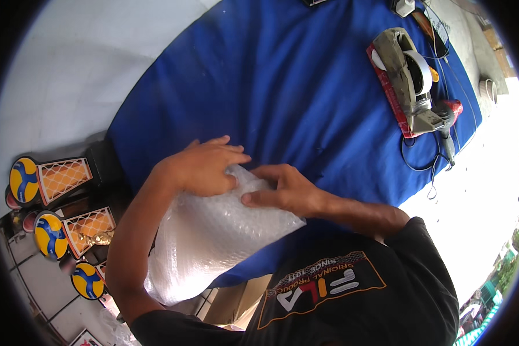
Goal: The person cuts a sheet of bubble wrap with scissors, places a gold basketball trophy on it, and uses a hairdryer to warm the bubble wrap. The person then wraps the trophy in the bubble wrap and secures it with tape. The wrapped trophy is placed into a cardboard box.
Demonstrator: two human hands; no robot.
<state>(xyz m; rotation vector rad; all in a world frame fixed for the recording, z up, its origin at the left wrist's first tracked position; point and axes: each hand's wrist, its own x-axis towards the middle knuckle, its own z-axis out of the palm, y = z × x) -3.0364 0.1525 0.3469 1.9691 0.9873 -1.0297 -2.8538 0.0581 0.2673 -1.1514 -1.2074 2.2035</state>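
A bundle of clear bubble wrap (213, 236) lies at the near edge of the blue-covered table, against my body; whatever is inside cannot be made out. Across the top of the bundle rests my left hand (205, 167), its fingers stretched out and spread, its thumb bent down against the plastic. My right hand (285, 190) grips the upper right part of the wrap, thumb on top and the other fingers curled at the far side. Both hands are close together.
Blue cloth (259, 86) covers the table. At the far right sit a tape dispenser (412, 81) with a white roll, a red-and-black corded tool (448, 118) and loose cables. On the left stand several trophies (63, 179) with volleyball designs. A cardboard box (233, 303) is below the table edge.
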